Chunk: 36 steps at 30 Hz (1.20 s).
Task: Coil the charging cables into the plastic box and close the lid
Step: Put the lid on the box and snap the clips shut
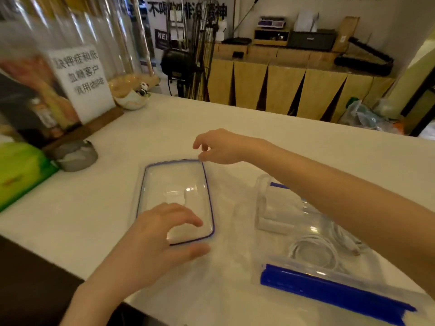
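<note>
A clear lid with a thin blue seal lies flat on the white counter, in the middle of the view. My left hand is spread over its near corner, fingers on top and thumb by the near edge. At the lid's far right corner my right hand has loosely curled fingers, fingertips just at the rim. To the right stands the clear plastic box with blue clasps, uncovered, partly under my right forearm. Inside it lie a coiled white cable and a white charger block.
A green pack and a grey rounded object sit at the counter's left side. Behind them stand a printed sign on a wooden base and a bowl with a panda figure. The counter's near edge runs diagonally at bottom left.
</note>
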{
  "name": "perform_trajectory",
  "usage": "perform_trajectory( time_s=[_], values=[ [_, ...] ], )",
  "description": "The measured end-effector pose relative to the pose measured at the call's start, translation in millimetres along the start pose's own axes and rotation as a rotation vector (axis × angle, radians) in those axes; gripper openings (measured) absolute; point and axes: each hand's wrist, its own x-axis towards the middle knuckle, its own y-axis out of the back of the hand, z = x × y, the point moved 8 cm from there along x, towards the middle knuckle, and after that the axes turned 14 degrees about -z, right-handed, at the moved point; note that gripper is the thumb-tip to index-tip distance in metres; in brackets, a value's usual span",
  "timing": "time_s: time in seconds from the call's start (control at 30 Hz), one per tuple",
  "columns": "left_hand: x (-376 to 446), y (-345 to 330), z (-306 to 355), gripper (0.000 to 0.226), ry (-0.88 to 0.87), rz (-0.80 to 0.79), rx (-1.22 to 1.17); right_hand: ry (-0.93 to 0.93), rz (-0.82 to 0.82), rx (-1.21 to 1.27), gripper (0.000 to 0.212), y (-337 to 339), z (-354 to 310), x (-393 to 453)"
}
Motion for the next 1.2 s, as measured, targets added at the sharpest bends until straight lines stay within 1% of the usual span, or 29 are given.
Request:
perform_trajectory(
  time_s=[0.1,0.23,0.3,0.4,0.5,0.6,0.67,0.77,0.83,0.87,0.9,0.97,1.03,1.1,1.17,1.2],
  values=[
    [-14.2,-7.8,-18.4,0.03,0.044,-0.027,0.072,-0.064,-0.038,-0.037,0.041,-11.2,1.7,28.6],
    [-21.1,-6.4,-33.2,0.02,0.052,0.079,0.042,-0.117,-0.068,-0.142,0.037,-21.9,4.2,46.9],
    [-20.6,-6.4,-36.1,0.022,0.035,0.11,0.026,-0.145,-0.043,-0.17,0.034,-21.9,9.3,49.0],
    [-18.4,-9.1,-36.6,0.027,0.0,0.109,0.005,-0.219,-0.003,-0.205,0.023,-19.2,23.6,47.0],
    [-12.6,-7.0,-29.7,0.021,-0.054,0.118,0.047,-0.263,0.037,-0.213,0.019,-9.7,40.4,36.5],
    [-4.5,5.4,-16.3,0.014,-0.14,0.2,0.082,-0.257,0.165,-0.112,0.019,15.5,57.6,11.9],
    [-0.1,19.1,-5.3,0.002,-0.21,0.29,0.109,-0.264,0.276,-0.05,0.017,36.3,70.7,-12.5],
    [2.4,42.7,13.4,0.017,-0.298,0.511,0.289,-0.301,0.472,0.045,0.016,65.1,92.6,-59.8],
    [4.4,57.5,24.1,0.016,-0.328,0.687,0.383,-0.345,0.633,0.099,0.015,79.8,108.4,-99.8],
    [7.1,63.5,28.3,0.019,-0.34,0.747,0.363,-0.359,0.713,0.129,0.013,83.8,115.3,-121.2],
    [11.6,68.2,31.1,0.023,-0.348,0.777,0.294,-0.366,0.789,0.166,0.009,85.2,121.1,-142.5],
    [26.4,72.3,33.2,0.029,-0.339,0.78,0.08,-0.365,0.934,0.25,0.004,80.4,127.2,-184.1],
    [44.9,66.7,37.5,0.04,-0.352,0.73,-0.15,-0.344,1.073,0.292,0.007,69.6,125.0,-221.4],
    [62.8,55.7,43.7,0.058,-0.392,0.648,-0.414,-0.319,1.189,0.308,0.006,55.9,120.4,-255.0],
    [78.2,45.2,49.3,0.071,-0.43,0.556,-0.606,-0.314,1.262,0.379,0.004,40.6,121.6,-283.5],
    [84.2,41.4,52.7,0.07,-0.438,0.509,-0.653,-0.318,1.27,0.419,0.002,32.5,124.2,-294.8]
  ],
)
